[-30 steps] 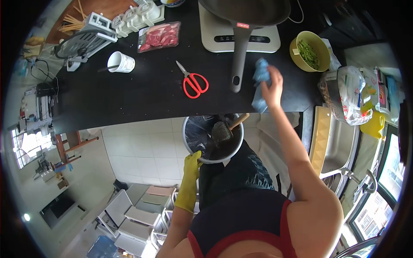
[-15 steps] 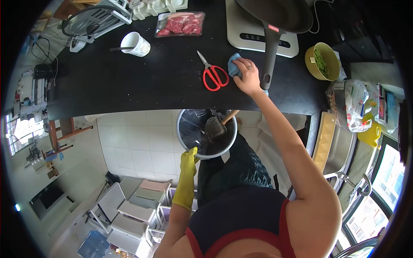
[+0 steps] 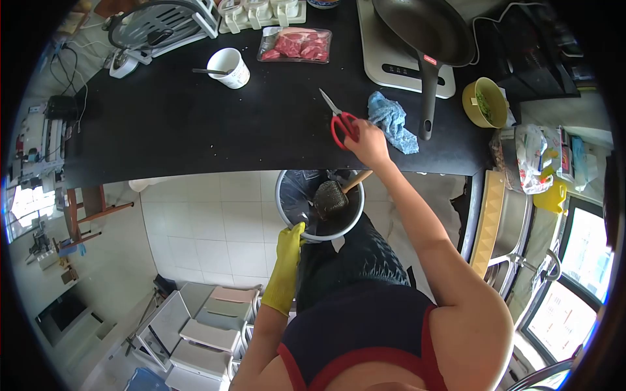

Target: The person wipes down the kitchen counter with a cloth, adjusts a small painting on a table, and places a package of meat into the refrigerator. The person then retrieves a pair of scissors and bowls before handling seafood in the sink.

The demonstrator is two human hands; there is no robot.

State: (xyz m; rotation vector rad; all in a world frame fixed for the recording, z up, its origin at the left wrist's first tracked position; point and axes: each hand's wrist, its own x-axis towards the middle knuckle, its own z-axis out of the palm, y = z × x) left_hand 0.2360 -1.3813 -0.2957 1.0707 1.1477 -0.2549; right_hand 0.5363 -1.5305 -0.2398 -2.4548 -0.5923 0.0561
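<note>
My right hand has its fingers closed on the red handles of a pair of scissors, whose blades point up and left on the black counter. Just right of the scissors lies a crumpled blue cloth. Below the counter edge, my left hand, in a yellow rubber glove, grips the rim of a round bin lined with a black bag. A tool with a dark, mesh-like head and a wooden handle rests in the bin's opening; its exact kind is unclear.
On the counter stand a white cup with a utensil, a packaged tray of raw meat, and a frying pan over a cooktop. A yellow bowl of greens is at the right, near a sink.
My right hand has let go of the blue cloth and moved left onto the scissors' handles. The cloth now lies spread out more. My left hand still holds the bin; the view has shifted slightly.
</note>
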